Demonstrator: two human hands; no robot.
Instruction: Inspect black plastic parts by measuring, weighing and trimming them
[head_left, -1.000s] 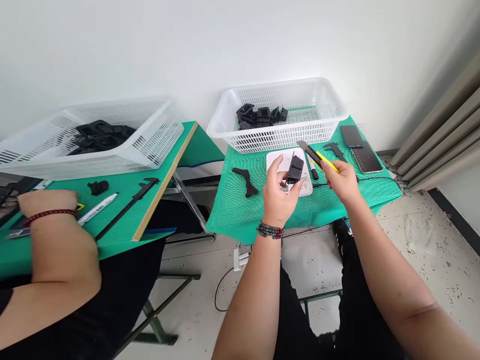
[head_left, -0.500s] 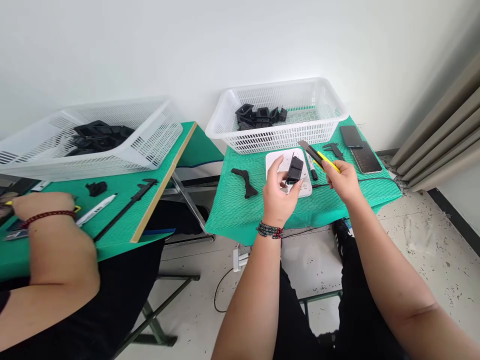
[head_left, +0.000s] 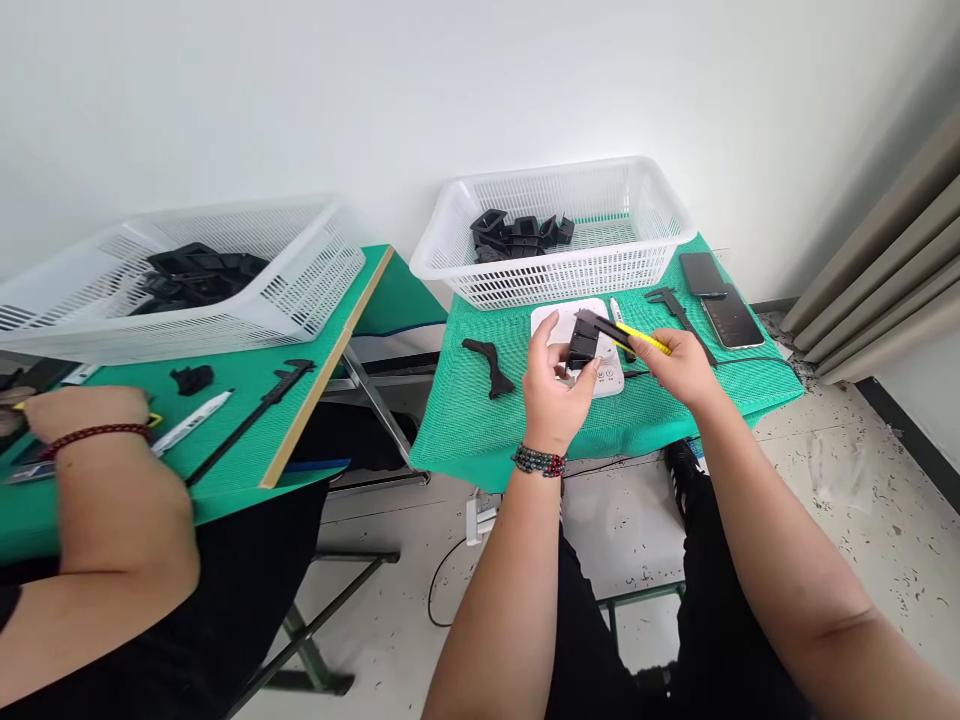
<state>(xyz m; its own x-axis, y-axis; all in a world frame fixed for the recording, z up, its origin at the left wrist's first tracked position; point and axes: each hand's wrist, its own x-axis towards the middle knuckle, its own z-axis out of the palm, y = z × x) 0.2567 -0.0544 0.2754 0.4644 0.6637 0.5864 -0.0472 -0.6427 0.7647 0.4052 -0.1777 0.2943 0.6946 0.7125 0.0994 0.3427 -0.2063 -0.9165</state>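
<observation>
My left hand [head_left: 556,385] grips a small black plastic part [head_left: 582,347] between thumb and fingers, over a white digital scale [head_left: 612,375]. In my right hand [head_left: 681,365] is a yellow and black utility knife [head_left: 643,340]. Its blade end reaches over the top of the black part; whether it touches cannot be made out. A marker [head_left: 616,312] lies partly hidden beneath the knife. Right of it rests a black caliper [head_left: 679,312]. To the left of the scale lies a curved black piece [head_left: 491,366] on the green cloth [head_left: 465,420].
Behind my hands stands a white plastic basket [head_left: 555,280] with several black parts. Phones [head_left: 731,318] lie at the right. On the left table [head_left: 247,385], a co-worker's arm [head_left: 112,490] rests near another basket [head_left: 300,300], a white marker [head_left: 193,422] and a caliper [head_left: 251,418].
My right hand has brought the knife left and slightly down, so its blade end now overlaps the black part. The part has tilted slightly in my left hand.
</observation>
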